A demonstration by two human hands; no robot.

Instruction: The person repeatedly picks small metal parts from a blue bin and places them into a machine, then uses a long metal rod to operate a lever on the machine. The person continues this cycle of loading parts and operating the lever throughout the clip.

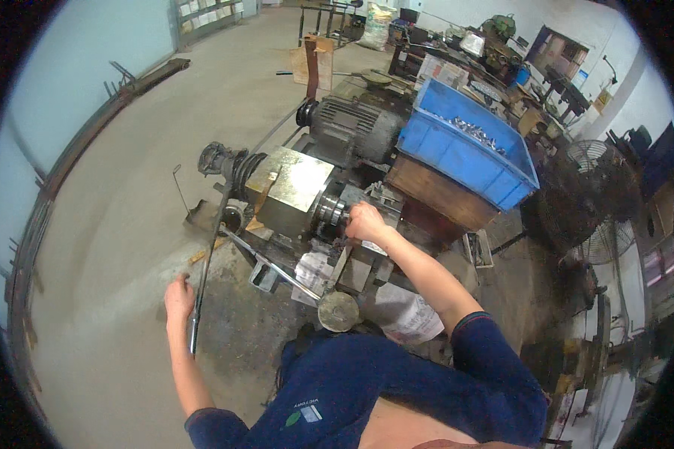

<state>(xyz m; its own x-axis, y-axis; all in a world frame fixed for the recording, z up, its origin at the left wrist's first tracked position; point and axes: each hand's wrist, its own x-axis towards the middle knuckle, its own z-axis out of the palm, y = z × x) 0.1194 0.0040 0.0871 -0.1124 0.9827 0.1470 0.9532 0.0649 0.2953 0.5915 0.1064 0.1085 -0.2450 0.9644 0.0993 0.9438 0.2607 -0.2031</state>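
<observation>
My right hand (365, 223) is at the round metal chuck (329, 210) of a small lathe-like machine, its fingers pinched together just right of the chuck. What they hold, if anything, is hidden behind the fingers. My left hand (178, 301) is low on the left, fingers curled, beside a long dark lever rod (201, 292) and apart from it. A small dark tip shows at its fingers, too small to name. The machine's square metal headstock (288, 179) stands left of the chuck. A steel bar handle (273, 263) slopes down toward a round metal disc (338, 311) near my body.
A blue plastic crate (464, 172) with several small shiny metal parts rests on a wooden box (442, 193) right of the machine. A motor (352, 127) sits behind the headstock. A large fan (591, 194) stands at the right. Long metal bars (75, 153) line the left wall.
</observation>
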